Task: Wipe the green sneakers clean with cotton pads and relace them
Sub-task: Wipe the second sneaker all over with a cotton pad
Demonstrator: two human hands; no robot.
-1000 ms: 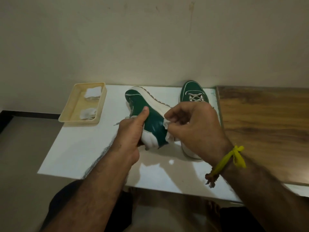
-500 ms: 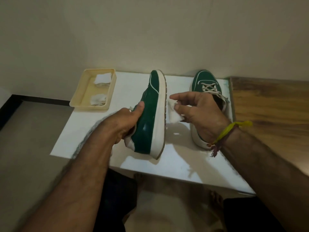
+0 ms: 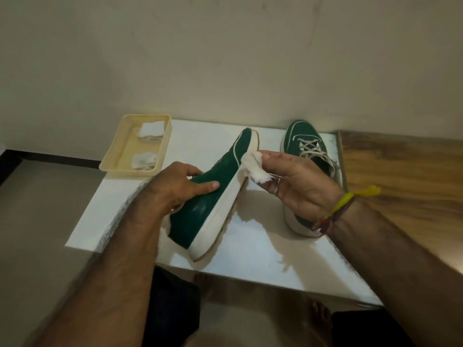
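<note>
Head view is showing the left hand (image 3: 179, 182) gripping an unlaced sneaker (image 3: 213, 196) while the right hand (image 3: 295, 186) is pinching a cotton pad (image 3: 251, 165) against its sole, relacing undone.

The nearer green sneaker (image 3: 213, 196) is turned on its side, sole edge facing right, toe pointing away toward the wall and heel toward the person. Its upper is dark green with a thin white line, above a thick white sole with a tan lower edge; no laces can be seen on it from this angle. A crumpled white cotton pad (image 3: 254, 166) touches its white sole rim near the toe. The second green sneaker (image 3: 304, 144) stands upright to the right on the white tabletop (image 3: 253, 249), toe to the wall, white laces threaded and loose. Two more cotton pads (image 3: 151, 128), apparently used, lie in the cream tray (image 3: 112, 160) at left.
</note>
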